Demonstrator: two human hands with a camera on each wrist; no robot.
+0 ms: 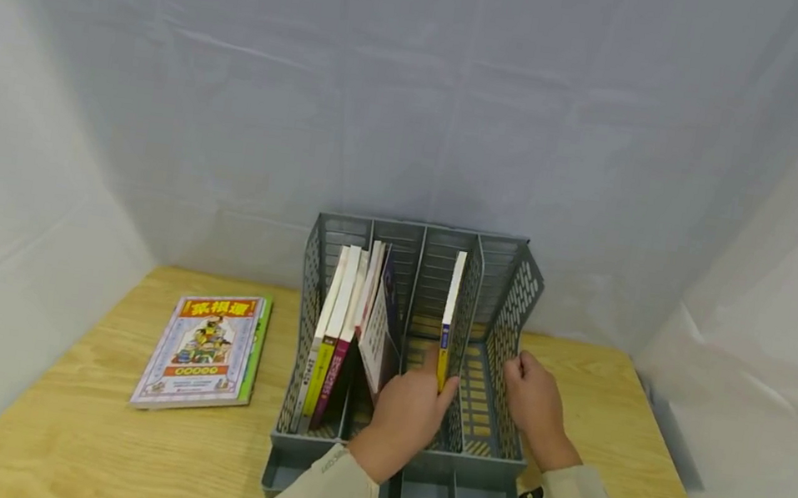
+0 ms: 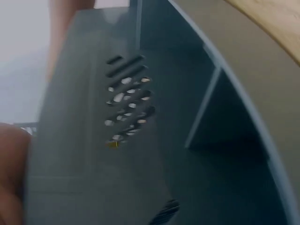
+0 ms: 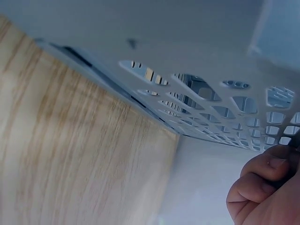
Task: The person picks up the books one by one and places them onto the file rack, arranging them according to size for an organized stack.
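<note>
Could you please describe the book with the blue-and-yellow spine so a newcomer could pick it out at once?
On the wooden table stands a gray organizer with four upright compartments. In the third from the left, near its right divider, is a thin book. Unlike its neighbours, it stands alone, its spine blue and yellow.

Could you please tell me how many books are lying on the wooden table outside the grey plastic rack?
2: a lilac-covered book on top, and a green book beneath, showing along the right edge; both left of the rack. More may be hidden underneath.
</note>
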